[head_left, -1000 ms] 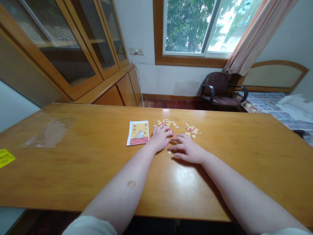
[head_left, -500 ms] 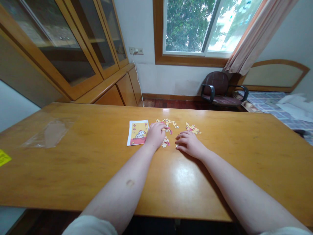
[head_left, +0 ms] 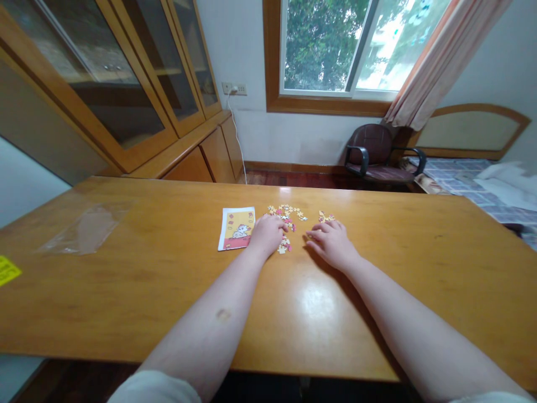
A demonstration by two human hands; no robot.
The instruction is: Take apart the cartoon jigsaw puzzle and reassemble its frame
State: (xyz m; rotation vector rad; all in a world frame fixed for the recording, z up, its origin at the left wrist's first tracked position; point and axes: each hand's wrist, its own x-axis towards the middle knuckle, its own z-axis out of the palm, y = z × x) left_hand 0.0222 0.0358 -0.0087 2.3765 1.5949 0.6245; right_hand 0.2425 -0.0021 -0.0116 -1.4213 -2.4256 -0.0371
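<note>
Small yellow, pink and white jigsaw puzzle pieces point(head_left: 284, 244) lie in a loose cluster around the fingers of my left hand point(head_left: 268, 232). This hand rests palm down with its fingers lightly bent, holding nothing that shows, and hides part of the cluster. Beside its wrist lies a picture sheet point(head_left: 238, 226) with a white animal on yellow and pink. My right hand point(head_left: 331, 240) hovers just right of the cluster, thumb and fingertips drawn toward each other around what looks like a puzzle piece, mostly hidden. A second pile of pieces point(head_left: 325, 216) is partly behind its knuckles.
The wooden table point(head_left: 168, 291) reaches far to both sides. On its left lie a clear plastic bag point(head_left: 90, 226) and a yellow label point(head_left: 7, 270). Beyond it stand a glass-door cabinet point(head_left: 188, 120), an office chair point(head_left: 371, 148) and a bed point(head_left: 461, 176).
My right hand has shifted slightly right and away from me, covering more of the right pile. The piece at its fingertips has left its spot on the table. My left hand stays almost still.
</note>
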